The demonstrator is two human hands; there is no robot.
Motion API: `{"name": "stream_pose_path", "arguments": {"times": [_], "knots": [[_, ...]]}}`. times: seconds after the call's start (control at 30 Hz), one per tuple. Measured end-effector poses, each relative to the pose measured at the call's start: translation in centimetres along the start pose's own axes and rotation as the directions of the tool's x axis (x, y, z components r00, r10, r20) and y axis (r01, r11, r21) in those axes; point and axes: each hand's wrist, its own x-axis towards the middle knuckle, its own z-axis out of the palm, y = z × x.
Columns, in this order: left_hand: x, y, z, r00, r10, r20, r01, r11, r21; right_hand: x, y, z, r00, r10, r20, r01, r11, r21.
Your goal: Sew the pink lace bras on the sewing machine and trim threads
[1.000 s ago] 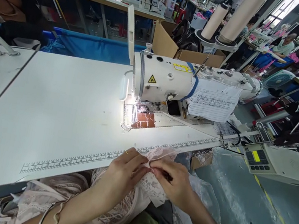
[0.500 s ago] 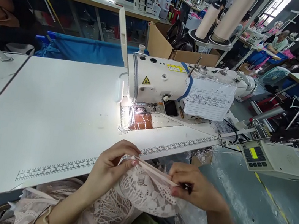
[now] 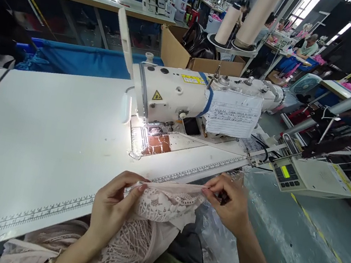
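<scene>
A pale pink lace garment (image 3: 162,204) is stretched between my two hands at the table's front edge. My left hand (image 3: 117,200) pinches one end of its top edge between thumb and fingers. At the other end, my right hand (image 3: 226,199) pinches the edge's corner, and a small dark thing shows within its curled fingers. The lace hangs below the taut edge, and more of it lies over my lap. Beyond my hands stands a white sewing machine (image 3: 171,94), its lamp lighting the needle area.
A printed ruler (image 3: 59,211) runs along the front of the white table (image 3: 60,129). A phone (image 3: 192,126) lies under the machine arm, near a handwritten sheet (image 3: 233,114). The control box (image 3: 316,179) juts out at right. Behind are a cardboard box (image 3: 176,50) and thread cones (image 3: 228,25).
My right hand has moved slightly up and outward, and the garment's edge is now pulled straighter. My left hand has shifted a little left in view. The camera view has turned somewhat to the right.
</scene>
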Motion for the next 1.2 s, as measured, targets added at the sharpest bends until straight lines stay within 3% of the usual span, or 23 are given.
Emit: {"name": "stream_pose_path", "arguments": {"times": [0.2, 0.33, 0.43, 0.47, 0.53, 0.63, 0.7, 0.87, 1.0, 1.2], "knots": [[0.1, -0.7, 0.2, 1.000, -0.009, -0.026, 0.009, 1.000, 0.003, -0.1, 0.0, 0.9, 0.986, 0.158, -0.045, -0.162, 0.981, -0.108], [0.2, -1.2, 0.4, 0.999, -0.006, -0.038, 0.005, 1.000, -0.024, 0.6, -0.2, 0.3, 0.977, 0.207, 0.049, -0.204, 0.978, -0.053], [0.5, -1.3, 0.1, 0.999, -0.048, -0.008, 0.047, 0.994, -0.097, 1.5, -0.4, -1.2, 0.953, 0.252, 0.166, -0.271, 0.957, 0.107], [0.8, -1.1, -0.1, 0.996, -0.074, 0.048, 0.079, 0.989, -0.124, 1.8, -0.6, -1.7, 0.946, 0.245, 0.214, -0.285, 0.942, 0.180], [1.4, -0.5, -0.4, 0.959, -0.117, 0.260, 0.155, 0.980, -0.128, 2.4, -1.1, -2.6, 0.924, 0.203, 0.324, -0.301, 0.908, 0.290], [2.2, 1.1, 0.1, 0.813, -0.090, 0.575, 0.120, 0.993, -0.015, 3.2, -2.6, -2.3, 0.885, 0.158, 0.438, -0.294, 0.919, 0.263], [2.2, 1.9, 1.2, 0.762, -0.028, 0.646, 0.029, 1.000, 0.009, 3.5, -3.7, -1.2, 0.876, 0.144, 0.460, -0.250, 0.952, 0.178], [1.4, 2.1, 3.8, 0.814, 0.023, 0.581, -0.001, 0.999, -0.038, 3.0, -4.1, 1.3, 0.893, 0.081, 0.443, -0.155, 0.979, 0.132], [1.6, 1.6, 3.8, 0.843, 0.017, 0.538, 0.040, 0.995, -0.094, 2.0, -1.7, 0.9, 0.905, 0.098, 0.414, -0.190, 0.964, 0.188], [2.0, 1.5, 3.7, 0.854, 0.012, 0.520, 0.055, 0.992, -0.113, 1.4, -0.1, 0.1, 0.913, 0.014, 0.407, -0.095, 0.979, 0.179]]}}
